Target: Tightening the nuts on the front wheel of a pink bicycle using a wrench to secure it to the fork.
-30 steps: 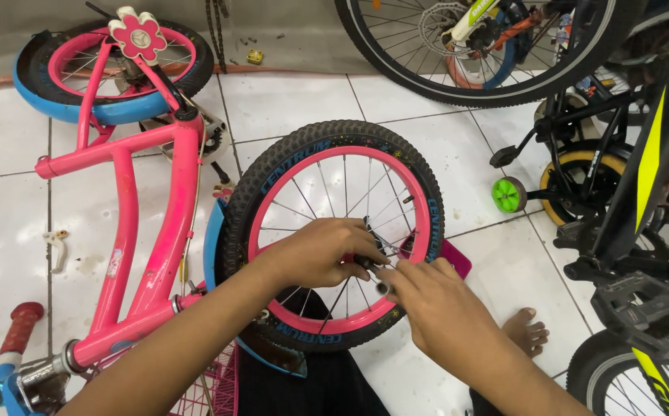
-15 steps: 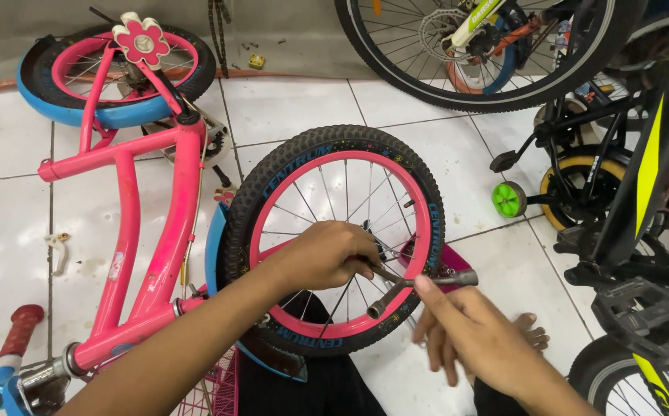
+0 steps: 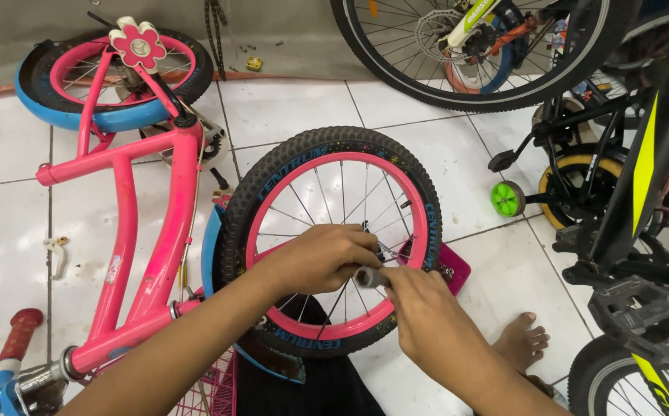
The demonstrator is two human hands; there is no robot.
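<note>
A small wheel with a black tyre (image 3: 327,146) and pink rim (image 3: 261,223) stands upright at the front of a pink child's bicycle frame (image 3: 123,231). My left hand (image 3: 319,258) is closed over the hub in the middle of the spokes. Just below and to the right of it, my right hand (image 3: 419,312) pinches a short grey metal tool (image 3: 367,276), whose end rests against the hub beside my left fingers. The hub itself is hidden by both hands.
The pink bicycle's rear wheel with a flower ornament (image 3: 136,42) lies at top left. A large bicycle wheel (image 3: 458,85) spans the top, with a black and yellow bicycle (image 3: 650,169), a pedal (image 3: 646,308) and a green training wheel (image 3: 508,199) at right. A bare foot (image 3: 523,339) rests nearby.
My right hand swung out to the right with a long metal tool half a second ago and has come back to the hub. My left hand stayed on the hub.
</note>
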